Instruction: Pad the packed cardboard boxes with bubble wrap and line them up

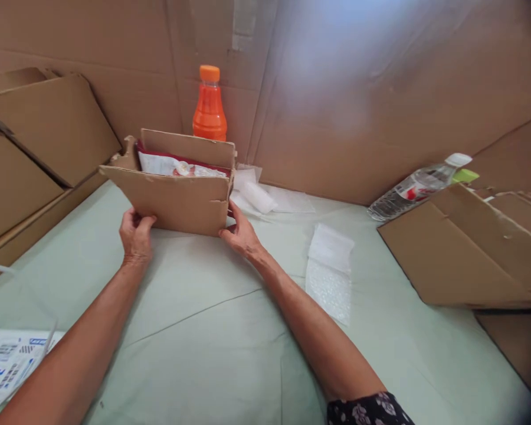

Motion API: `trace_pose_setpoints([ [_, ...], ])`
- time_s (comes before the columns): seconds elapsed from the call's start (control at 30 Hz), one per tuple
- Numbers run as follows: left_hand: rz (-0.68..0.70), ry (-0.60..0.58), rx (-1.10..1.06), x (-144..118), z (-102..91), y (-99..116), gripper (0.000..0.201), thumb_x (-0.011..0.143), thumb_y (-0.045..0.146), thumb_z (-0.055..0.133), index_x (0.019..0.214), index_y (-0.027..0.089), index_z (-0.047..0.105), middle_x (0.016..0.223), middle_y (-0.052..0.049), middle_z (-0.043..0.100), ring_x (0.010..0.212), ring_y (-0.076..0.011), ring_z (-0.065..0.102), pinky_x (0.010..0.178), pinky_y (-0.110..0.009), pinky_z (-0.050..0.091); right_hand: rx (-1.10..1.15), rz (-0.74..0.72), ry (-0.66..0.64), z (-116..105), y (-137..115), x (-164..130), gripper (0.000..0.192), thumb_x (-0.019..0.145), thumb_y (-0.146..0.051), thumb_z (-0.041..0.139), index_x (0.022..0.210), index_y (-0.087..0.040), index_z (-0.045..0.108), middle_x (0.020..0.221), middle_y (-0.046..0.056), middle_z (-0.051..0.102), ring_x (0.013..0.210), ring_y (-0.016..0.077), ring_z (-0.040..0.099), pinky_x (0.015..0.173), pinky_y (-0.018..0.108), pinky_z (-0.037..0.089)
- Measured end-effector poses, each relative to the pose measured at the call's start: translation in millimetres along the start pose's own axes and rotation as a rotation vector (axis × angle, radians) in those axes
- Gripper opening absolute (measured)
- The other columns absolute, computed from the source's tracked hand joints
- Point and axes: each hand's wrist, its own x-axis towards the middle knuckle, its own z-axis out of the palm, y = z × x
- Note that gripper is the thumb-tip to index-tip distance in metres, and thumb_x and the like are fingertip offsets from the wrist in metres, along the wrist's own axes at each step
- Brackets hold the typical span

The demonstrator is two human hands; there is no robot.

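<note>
Both my hands are on a small open cardboard box [186, 203] near the back of the green cloth surface [190, 307]. My left hand [136, 235] grips its lower left corner, thumb on the front face. At the lower right corner, my right hand [242, 233] holds the box with the thumb in front and fingers on the side. A white and dark red printed packet [181, 166] stands inside, its top edge showing above the front wall. Behind the box is an orange bottle [209, 106] with an orange cap, its base hidden.
Bubble wrap lies in the middle as a sheet [330, 271] and as crumpled pieces [259, 196] by the back wall. A clear bottle [413, 186] leans behind a cardboard box [460, 254] on the right. Larger boxes [53, 124] stand left, above a white printed package [9, 360].
</note>
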Motion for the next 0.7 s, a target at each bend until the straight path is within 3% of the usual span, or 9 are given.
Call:
trace_pose_setpoints([
  [0.1,0.022,0.056,0.013,-3.3,-6.6,-3.7,0.035,0.063,0.029,0.067,0.096,0.022,0.060,0.093,-0.001,0.064,0.094,-0.0207,0.062,0.090,-0.037,0.054,0.180,0.086,-0.006,-2.3,7.7,22.3,0.086,0.060,-0.019,0.058,0.145,-0.021,0.049,0.151,0.009,0.055,0.133,0.0305,0.056,0.099,0.045,0.058],
  [0.23,0.050,0.035,0.059,-4.4,-2.7,-3.4,0.033,0.063,0.031,0.068,0.095,0.022,0.061,0.091,-0.002,0.066,0.090,-0.0210,0.063,0.086,-0.037,0.055,0.216,0.211,0.137,-22.4,28.1,51.2,0.083,0.060,-0.021,0.058,0.143,-0.018,0.051,0.151,0.014,0.054,0.132,0.0331,0.058,0.100,0.051,0.056],
  [0.33,0.068,0.004,0.120,-6.7,-0.9,-1.7,0.035,0.065,0.033,0.069,0.098,0.021,0.063,0.089,-0.001,0.066,0.085,-0.0200,0.063,0.081,-0.035,0.055,0.217,0.264,0.294,-45.5,41.8,49.7,0.083,0.064,-0.027,0.061,0.146,-0.018,0.048,0.154,0.016,0.049,0.140,0.0358,0.049,0.103,0.053,0.054],
  [0.43,0.088,-0.056,0.188,-8.8,-0.2,0.7,0.038,0.067,0.034,0.069,0.101,0.019,0.065,0.088,-0.001,0.065,0.083,-0.0186,0.063,0.076,-0.032,0.054,0.197,0.246,0.399,-60.0,43.7,30.5,0.079,0.068,-0.035,0.063,0.144,-0.020,0.049,0.154,0.014,0.050,0.142,0.0335,0.047,0.109,0.052,0.049],
  [0.6,0.121,-0.113,0.320,-10.2,3.2,4.2,0.037,0.069,0.036,0.071,0.102,0.019,0.069,0.092,-0.001,0.062,0.076,-0.0148,0.058,0.073,-0.030,0.050,0.145,0.138,0.346,-44.0,20.2,5.0,0.056,0.076,-0.046,0.062,0.126,-0.020,0.063,0.128,0.013,0.069,0.109,0.0286,0.068,0.089,0.045,0.058],
  [0.7,0.117,-0.114,0.356,-10.2,4.2,3.1,0.038,0.070,0.038,0.073,0.104,0.020,0.070,0.095,0.000,0.058,0.065,-0.0110,0.052,0.071,-0.031,0.050,0.096,0.090,0.285,-24.8,8.2,1.6,0.054,0.073,-0.048,0.068,0.120,-0.020,0.066,0.120,0.010,0.072,0.096,0.0248,0.069,0.078,0.039,0.058],
])
